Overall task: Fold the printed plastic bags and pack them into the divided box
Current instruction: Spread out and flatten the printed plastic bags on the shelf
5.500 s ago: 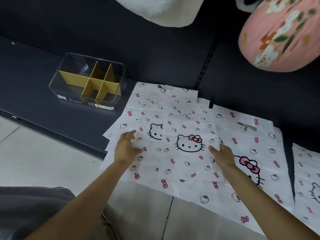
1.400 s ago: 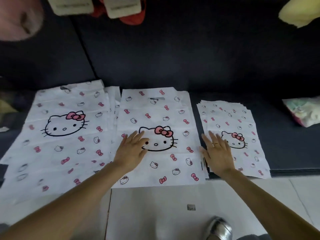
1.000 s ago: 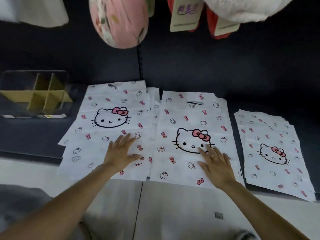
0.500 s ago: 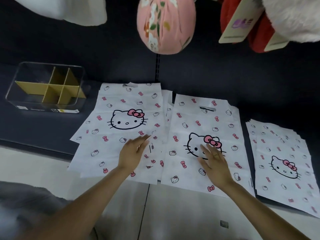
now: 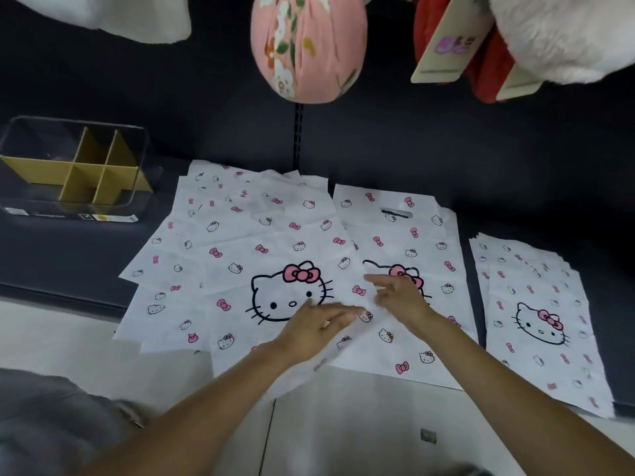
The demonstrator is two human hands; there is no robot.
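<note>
Three lots of white plastic bags printed with cat faces and pink bows lie on a dark shelf. On the left pile (image 5: 178, 262) the top bag (image 5: 275, 255) lies askew, its right edge over the middle bag (image 5: 409, 242). My left hand (image 5: 319, 326) lies flat on that top bag beside the big cat face. My right hand (image 5: 400, 298) rests with loosely spread fingers at the top bag's right edge, over the middle bag's cat face. A smaller stack (image 5: 536, 304) lies at the right. The clear divided box (image 5: 74, 209) with yellow dividers stands at the far left, nothing visible in it.
The dark shelf (image 5: 68, 262) ends in a front edge that the bags overhang, with pale floor tiles (image 5: 343, 424) below. Above hang a pink floral pouch (image 5: 305, 46), red items with card tags (image 5: 446, 39) and white plush (image 5: 556, 36). Grey cloth (image 5: 51, 424) is at lower left.
The top bag of the left pile has slid toward me and to the right, now overlapping the middle bag. Both hands have moved closer together at its right edge.
</note>
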